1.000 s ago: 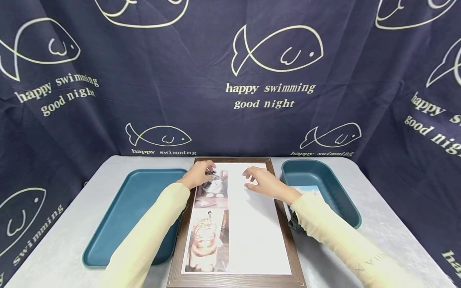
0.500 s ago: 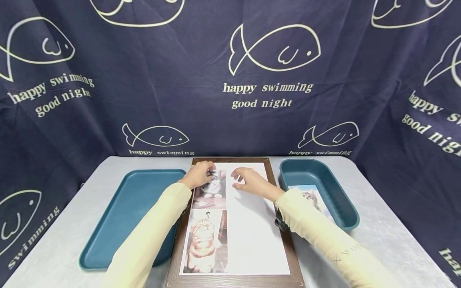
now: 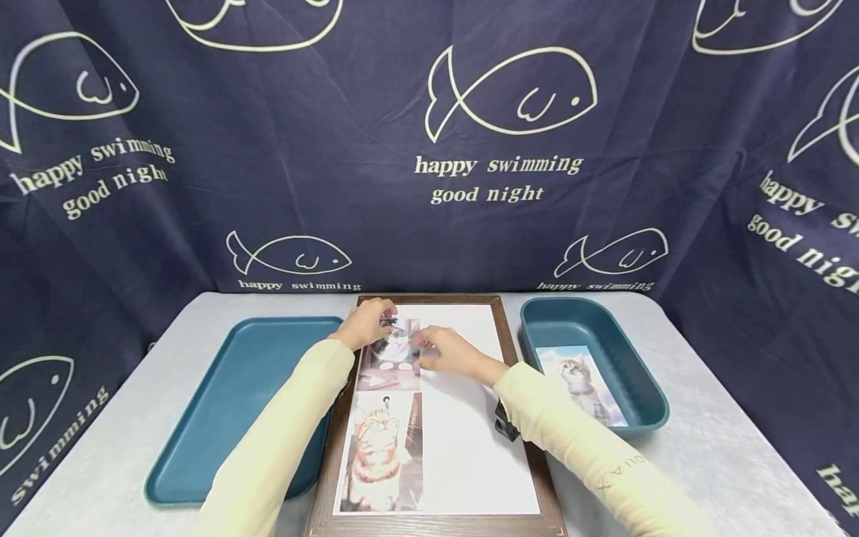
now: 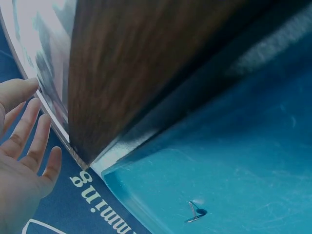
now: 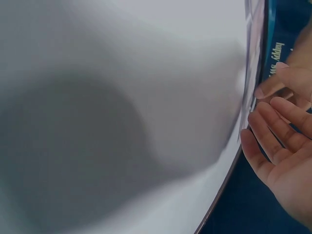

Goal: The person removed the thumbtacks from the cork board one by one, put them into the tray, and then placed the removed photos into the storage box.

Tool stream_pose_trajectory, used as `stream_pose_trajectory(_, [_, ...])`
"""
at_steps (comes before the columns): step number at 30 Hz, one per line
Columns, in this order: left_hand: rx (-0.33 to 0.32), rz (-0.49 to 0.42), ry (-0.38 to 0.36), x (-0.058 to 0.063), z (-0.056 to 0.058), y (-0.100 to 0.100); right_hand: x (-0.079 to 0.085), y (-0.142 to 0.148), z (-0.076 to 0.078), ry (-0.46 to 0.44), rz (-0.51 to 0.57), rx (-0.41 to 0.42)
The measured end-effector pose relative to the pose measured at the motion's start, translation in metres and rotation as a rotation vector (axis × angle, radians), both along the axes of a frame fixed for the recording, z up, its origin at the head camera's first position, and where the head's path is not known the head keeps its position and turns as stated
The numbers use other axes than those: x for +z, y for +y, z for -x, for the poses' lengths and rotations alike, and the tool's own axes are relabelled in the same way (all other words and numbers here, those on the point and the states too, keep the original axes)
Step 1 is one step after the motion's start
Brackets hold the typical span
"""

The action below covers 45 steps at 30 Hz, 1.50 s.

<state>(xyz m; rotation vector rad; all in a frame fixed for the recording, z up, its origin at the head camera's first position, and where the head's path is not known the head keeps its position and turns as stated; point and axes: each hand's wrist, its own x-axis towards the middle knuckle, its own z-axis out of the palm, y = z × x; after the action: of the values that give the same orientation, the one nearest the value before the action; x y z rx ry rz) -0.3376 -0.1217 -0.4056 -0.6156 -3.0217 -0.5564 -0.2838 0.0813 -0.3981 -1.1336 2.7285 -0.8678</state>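
A cat photo [image 3: 389,379] lies on the upper left of the white board [image 3: 483,447], which has a brown wooden frame [image 3: 549,485]. Over that photo's upper left corner is my left hand [image 3: 365,323]; its fingers look relaxed in the left wrist view, with nothing visibly gripped. My right hand [image 3: 456,352] has its fingertips right at the photo's right edge. In the right wrist view its fingers [image 5: 265,134] are loosely bent and hold nothing visible. Below lies a second photo, of an orange cat [image 3: 376,455], with a small dark pin [image 3: 386,401] at its top.
A flat blue tray [image 3: 235,418] stands left of the board; the left wrist view shows a small pin [image 4: 196,212] in it. To the right is a deep blue bin [image 3: 624,358] with a kitten photo [image 3: 580,380]. Dark fish-print cloth [image 3: 389,209] hangs behind.
My right hand has moved left across the white board to the upper photo's edge, uncovering the kitten photo in the bin. The left hand has stayed at nearly the same spot.
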Motion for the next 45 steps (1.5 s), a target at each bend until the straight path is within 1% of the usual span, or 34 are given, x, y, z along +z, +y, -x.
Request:
stream_pose_trajectory(3, [0.000,0.006,0.004,-0.002,0.001,0.000,-0.003,-0.003,-0.001,0.011,-0.010,0.023])
stream_pose_trajectory(5, [0.000,0.010,0.008,-0.003,0.002,-0.001,-0.005,-0.005,-0.002,0.046,-0.031,0.036])
stream_pose_trajectory(8, [-0.001,0.006,0.005,-0.003,0.003,0.000,-0.006,-0.006,-0.003,0.067,-0.054,0.046])
stream_pose_trajectory(15, [-0.017,-0.019,-0.013,-0.003,0.004,0.000,-0.009,-0.008,-0.005,0.014,-0.055,0.060])
stream_pose_trajectory(19, [-0.035,-0.041,-0.019,-0.003,0.005,-0.002,-0.010,-0.008,-0.005,0.021,-0.062,0.067])
stream_pose_trajectory(25, [-0.076,-0.039,0.011,-0.003,0.007,-0.005,-0.013,-0.008,-0.006,0.056,-0.076,0.073])
stream_pose_trajectory(29, [-0.098,-0.032,0.020,-0.003,0.009,-0.005,-0.014,-0.007,-0.005,0.052,-0.085,0.067])
stream_pose_trajectory(38, [-0.103,-0.021,0.026,-0.003,0.009,-0.004,-0.014,-0.006,-0.006,0.053,-0.087,0.077])
stream_pose_trajectory(45, [-0.120,-0.015,0.031,-0.004,0.012,-0.003,-0.014,-0.005,-0.005,0.029,-0.082,0.070])
